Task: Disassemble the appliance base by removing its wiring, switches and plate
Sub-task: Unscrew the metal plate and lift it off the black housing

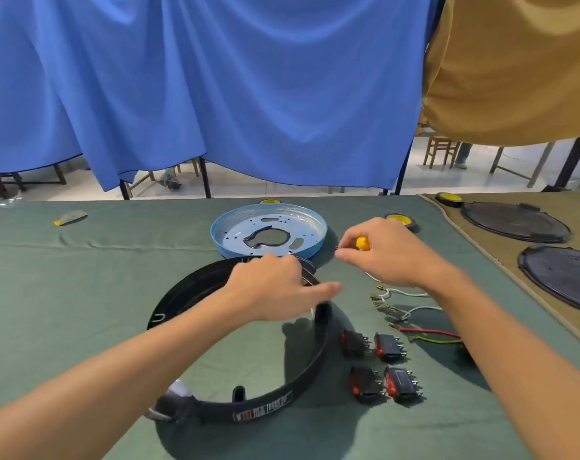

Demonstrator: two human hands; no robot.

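At 9 o'clock on the green cloth [82,327] stands the black base ring [320,346], now an open hoop with nothing across its middle. The left hand [275,287] rests on its far rim at 12 o'clock, fingers curled over a metal part there; how tightly they hold it cannot be made out. Beyond, further toward 12 o'clock, the blue plate [268,232] lies apart from the ring, so that step looks done. The right hand [388,254], at 1 o'clock, is closed on a yellow-handled screwdriver [363,244], its tip hidden. At 3 o'clock the loose wires [411,310] are spread out, and at 4 o'clock four switches [379,366] lie in a square, all free. By my reckoning little remains beyond the fitting under the left hand. Further right, two black covers [514,222] sit well clear; only the wires lie near the working hand
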